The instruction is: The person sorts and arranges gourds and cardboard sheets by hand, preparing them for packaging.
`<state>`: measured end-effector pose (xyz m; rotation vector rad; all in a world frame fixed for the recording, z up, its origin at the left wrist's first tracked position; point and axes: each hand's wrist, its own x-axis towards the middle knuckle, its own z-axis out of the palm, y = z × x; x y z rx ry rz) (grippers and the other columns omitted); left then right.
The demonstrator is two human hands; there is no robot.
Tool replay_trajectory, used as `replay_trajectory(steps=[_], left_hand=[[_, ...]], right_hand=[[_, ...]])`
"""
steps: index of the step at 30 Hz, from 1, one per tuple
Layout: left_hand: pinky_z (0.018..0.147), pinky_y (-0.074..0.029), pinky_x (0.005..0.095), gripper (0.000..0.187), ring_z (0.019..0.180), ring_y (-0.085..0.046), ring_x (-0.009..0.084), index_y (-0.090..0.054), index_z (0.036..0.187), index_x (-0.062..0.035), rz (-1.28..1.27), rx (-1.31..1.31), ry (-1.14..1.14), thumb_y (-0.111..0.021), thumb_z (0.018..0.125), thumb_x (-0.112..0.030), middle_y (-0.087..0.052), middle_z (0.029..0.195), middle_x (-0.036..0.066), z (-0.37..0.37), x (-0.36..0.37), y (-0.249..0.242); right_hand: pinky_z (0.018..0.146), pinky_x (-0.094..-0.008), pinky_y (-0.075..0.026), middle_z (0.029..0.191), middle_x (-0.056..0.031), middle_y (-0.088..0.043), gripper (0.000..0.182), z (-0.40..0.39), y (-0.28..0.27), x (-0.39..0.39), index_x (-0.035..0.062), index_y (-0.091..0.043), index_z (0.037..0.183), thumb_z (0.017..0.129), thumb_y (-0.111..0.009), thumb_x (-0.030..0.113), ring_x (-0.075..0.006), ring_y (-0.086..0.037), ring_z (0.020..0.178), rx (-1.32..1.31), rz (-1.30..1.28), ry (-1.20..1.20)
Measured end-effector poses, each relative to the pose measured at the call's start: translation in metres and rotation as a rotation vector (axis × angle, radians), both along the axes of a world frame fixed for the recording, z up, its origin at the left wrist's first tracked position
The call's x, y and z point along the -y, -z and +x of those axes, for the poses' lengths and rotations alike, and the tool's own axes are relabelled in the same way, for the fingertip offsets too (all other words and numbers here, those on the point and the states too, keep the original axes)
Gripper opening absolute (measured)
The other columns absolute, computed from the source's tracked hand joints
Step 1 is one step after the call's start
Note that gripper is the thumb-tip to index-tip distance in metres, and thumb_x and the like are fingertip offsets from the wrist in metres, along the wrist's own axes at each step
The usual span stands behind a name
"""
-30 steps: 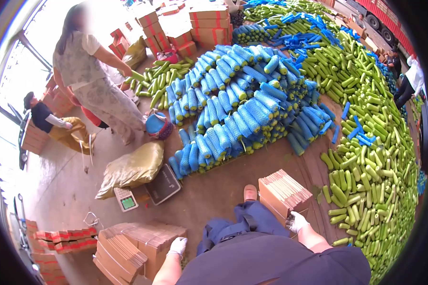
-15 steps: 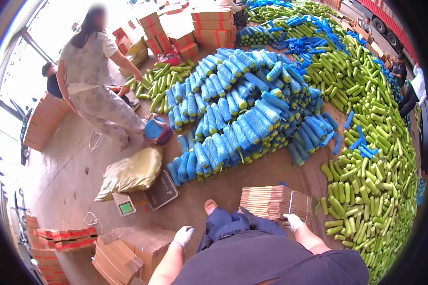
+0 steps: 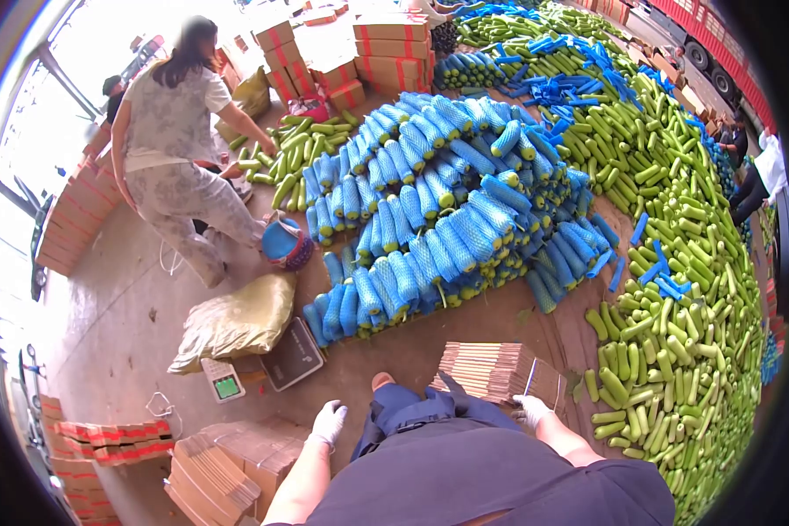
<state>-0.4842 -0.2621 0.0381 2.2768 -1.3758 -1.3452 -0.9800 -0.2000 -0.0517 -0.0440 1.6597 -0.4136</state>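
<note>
My right hand [image 3: 530,410], in a white glove, is at the near edge of a strapped bundle of flattened cardboard boxes [image 3: 478,366]. Its fingers are closed on the pale strap [image 3: 531,377] round the bundle's right end. My left hand [image 3: 329,422], gloved too, hangs free at my left side with loosely bent fingers and nothing in it. Below it to the left lies another stack of flattened cardboard [image 3: 254,447].
Gourds in blue foam nets [image 3: 421,219] are piled ahead, with bare green gourds [image 3: 675,351] heaped along the right. A platform scale [image 3: 292,355], its display [image 3: 224,382] and a yellowish sack [image 3: 237,323] lie front left. A person [image 3: 171,149] bends over gourds beyond a blue-topped basket [image 3: 285,241].
The view has shifted slightly. My left hand has turned a little, its fingers pointing more forward. My right hand stays at the cardboard bundle. The person at the left leans lower.
</note>
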Motion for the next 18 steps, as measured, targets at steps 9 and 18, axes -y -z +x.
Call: replay_trajectory(steps=[9, 18], left_hand=[[0.094, -0.041, 0.034, 0.041, 0.109, -0.054, 0.03, -0.055, 0.115, -0.0007, 0.074, 0.064, 0.093, -0.057, 0.085, -0.029, -0.059, 0.114, 0.018, 0.019, -0.01, 0.007], [0.093, -0.041, 0.0338, 0.041, 0.107, -0.055, 0.0288, -0.055, 0.115, -0.0003, 0.081, 0.038, 0.095, -0.057, 0.085, -0.028, -0.06, 0.113, 0.018, 0.013, -0.005, 0.004]], right_hand=[[0.064, -0.0374, -0.047, 0.097, -0.0067, -0.059, 0.035, -0.005, 0.043, -0.038, 0.0081, -0.055, 0.11, 0.085, -0.057, 0.032, -0.0213, -0.058, 0.068, 0.144, 0.118, 0.215], [0.062, -0.0363, -0.047, 0.102, -0.0051, -0.058, 0.034, -0.006, 0.053, -0.05, 0.0075, -0.054, 0.109, 0.086, -0.056, 0.032, -0.0196, -0.057, 0.068, 0.177, 0.113, 0.304]])
